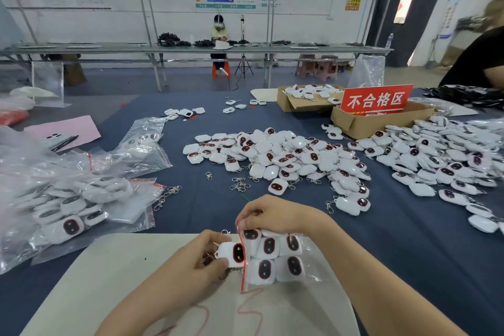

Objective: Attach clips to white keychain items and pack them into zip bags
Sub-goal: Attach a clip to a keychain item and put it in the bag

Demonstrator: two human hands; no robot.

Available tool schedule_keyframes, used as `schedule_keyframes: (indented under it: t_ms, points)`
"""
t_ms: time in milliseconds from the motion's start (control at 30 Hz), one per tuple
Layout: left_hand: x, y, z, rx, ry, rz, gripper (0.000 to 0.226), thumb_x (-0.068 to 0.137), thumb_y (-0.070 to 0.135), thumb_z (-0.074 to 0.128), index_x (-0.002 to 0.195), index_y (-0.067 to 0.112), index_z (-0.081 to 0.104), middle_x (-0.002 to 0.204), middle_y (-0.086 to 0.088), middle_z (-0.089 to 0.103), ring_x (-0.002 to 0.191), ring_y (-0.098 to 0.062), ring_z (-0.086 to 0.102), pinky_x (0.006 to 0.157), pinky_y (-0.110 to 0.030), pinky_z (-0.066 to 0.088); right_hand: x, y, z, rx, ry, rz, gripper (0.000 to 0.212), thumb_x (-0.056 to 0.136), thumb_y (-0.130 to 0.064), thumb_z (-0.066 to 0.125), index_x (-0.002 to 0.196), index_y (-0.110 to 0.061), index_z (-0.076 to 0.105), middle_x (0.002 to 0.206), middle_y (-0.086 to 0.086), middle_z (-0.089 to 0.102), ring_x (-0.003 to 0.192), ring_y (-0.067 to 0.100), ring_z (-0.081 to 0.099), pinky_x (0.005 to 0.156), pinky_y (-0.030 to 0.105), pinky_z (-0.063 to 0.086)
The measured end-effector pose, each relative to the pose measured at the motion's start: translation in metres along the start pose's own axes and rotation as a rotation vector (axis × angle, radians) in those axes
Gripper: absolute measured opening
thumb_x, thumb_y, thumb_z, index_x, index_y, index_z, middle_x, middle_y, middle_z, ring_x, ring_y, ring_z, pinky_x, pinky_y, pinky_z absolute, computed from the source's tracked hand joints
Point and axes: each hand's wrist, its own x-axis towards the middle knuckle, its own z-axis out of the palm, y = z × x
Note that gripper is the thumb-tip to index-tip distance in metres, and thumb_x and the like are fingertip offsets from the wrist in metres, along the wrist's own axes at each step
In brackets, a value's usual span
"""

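Several packed bags: heaped along the left edge of the tabletop, white keychains showing through clear plastic, red strips at the mouths.
Pink sheet: flat behind that heap, towards the far left corner.
Clips: a loose scatter of metal ones on the blue cloth, just beyond the hands; a few more beside the bag heap.
Mat: pale, at the near edge, under both hands.
Left hand: fingers curled in, thumb and fingertips gripping one keychain by its left end.
Keychain: white, dark face up, right at the bag's mouth and partly across the red strip; metal hardware dangles just under the hand.
Zip bag: on the mat at the near edge, mouth facing left, five keychains inside, faces up, in two rows.
Right hand: bent down over the bag, fingertips pinching the far end of the mouth and lifting it.
Middle pile: big spread of keychains mid-tabletop, some with clips on.
Boxes: two cardboard ones towards the far right corner; the rear one holds keychains, the front one carries a red sign.
Right pile: more keychains, running to the right edge.
Sleeve: dark, another person's, at the far right.
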Motion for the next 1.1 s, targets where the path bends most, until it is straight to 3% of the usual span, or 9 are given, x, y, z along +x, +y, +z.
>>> schedule_keyframes:
  t_ms: [200,300,400,567,700,767,833,967,1100]
  points:
    - [0.003,0.005,0.001,-0.063,-0.084,0.018,0.023,0.096,0.012,0.067,0.118,0.020,0.065,0.106,-0.010,0.074,0.087,-0.017,0.066,0.092,-0.045,0.052,0.001,0.006,0.000,0.080,0.072,0.001,0.008,0.092,-0.035,0.069,0.087,-0.036,0.074,0.090,-0.019,0.075,0.088,-0.005,0.068,0.082,0.016,0.047]
    - [0.009,0.005,0.004,-0.102,-0.070,-0.019,0.027,0.093,0.016,0.072,0.118,0.017,0.062,0.093,-0.013,0.071,0.077,-0.015,0.063,0.077,-0.037,0.052,0.001,0.007,-0.001,0.116,0.088,0.006,0.008,0.090,-0.036,0.070,0.084,-0.037,0.076,0.090,-0.017,0.076,0.087,-0.003,0.070,0.079,0.014,0.048]
    - [0.016,0.006,0.007,-0.139,-0.043,-0.037,0.022,0.091,0.014,0.074,0.108,0.007,0.063,0.076,-0.003,0.066,0.062,-0.011,0.056,0.061,-0.027,0.045,0.001,0.006,-0.002,0.136,0.083,0.009,0.010,0.090,-0.035,0.071,0.082,-0.038,0.076,0.088,-0.018,0.076,0.085,-0.004,0.070,0.074,0.010,0.047]
    - [0.020,0.013,0.013,-0.128,-0.020,-0.007,0.009,0.097,0.009,0.065,0.105,0.007,0.069,0.080,-0.012,0.069,0.067,-0.015,0.057,0.060,-0.021,0.046,0.002,0.006,-0.004,0.140,0.083,0.004,0.010,0.089,-0.035,0.071,0.082,-0.038,0.076,0.087,-0.019,0.076,0.084,-0.006,0.069,0.070,0.005,0.046]
    - [0.022,0.016,0.020,-0.391,0.071,-0.116,0.014,0.100,-0.005,0.051,0.109,0.000,0.059,0.063,-0.006,0.064,0.047,-0.011,0.054,0.044,-0.017,0.042,0.001,0.004,-0.006,0.138,0.075,-0.004,0.007,0.089,-0.035,0.072,0.084,-0.036,0.077,0.084,-0.022,0.075,0.079,-0.008,0.068,0.067,0.003,0.044]
    - [0.024,0.017,0.021,-0.413,0.075,-0.134,0.015,0.099,-0.008,0.048,0.107,0.000,0.057,0.056,-0.002,0.061,0.040,-0.007,0.050,0.041,-0.014,0.040,0.001,0.004,-0.006,0.112,0.045,-0.001,0.007,0.089,-0.039,0.071,0.086,-0.037,0.077,0.085,-0.024,0.075,0.081,-0.009,0.067,0.070,0.005,0.044]
    - [0.024,0.017,0.021,-0.418,0.053,-0.127,0.017,0.099,-0.008,0.047,0.110,0.000,0.058,0.058,-0.005,0.062,0.042,-0.009,0.049,0.041,-0.015,0.040,0.002,0.005,-0.007,0.098,0.036,0.010,0.012,0.089,-0.045,0.069,0.089,-0.036,0.078,0.087,-0.021,0.075,0.082,-0.007,0.068,0.072,0.009,0.046]
    - [0.026,0.012,0.016,-0.445,0.074,-0.082,0.022,0.100,-0.009,0.043,0.113,-0.001,0.058,0.074,-0.015,0.068,0.057,-0.019,0.060,0.054,-0.025,0.050,0.005,0.011,-0.009,0.247,0.087,0.022,0.021,0.095,-0.040,0.066,0.097,-0.023,0.077,0.087,-0.008,0.078,0.073,0.000,0.068,0.063,0.011,0.049]
    - [0.027,0.000,0.015,-0.558,0.108,-0.053,0.020,0.104,-0.005,0.041,0.111,0.002,0.058,0.083,-0.018,0.075,0.068,-0.024,0.070,0.060,-0.026,0.057,0.003,0.021,-0.016,0.288,0.278,0.025,0.012,0.099,-0.035,0.060,0.100,-0.032,0.071,0.090,-0.011,0.077,0.078,0.001,0.068,0.068,0.016,0.050]
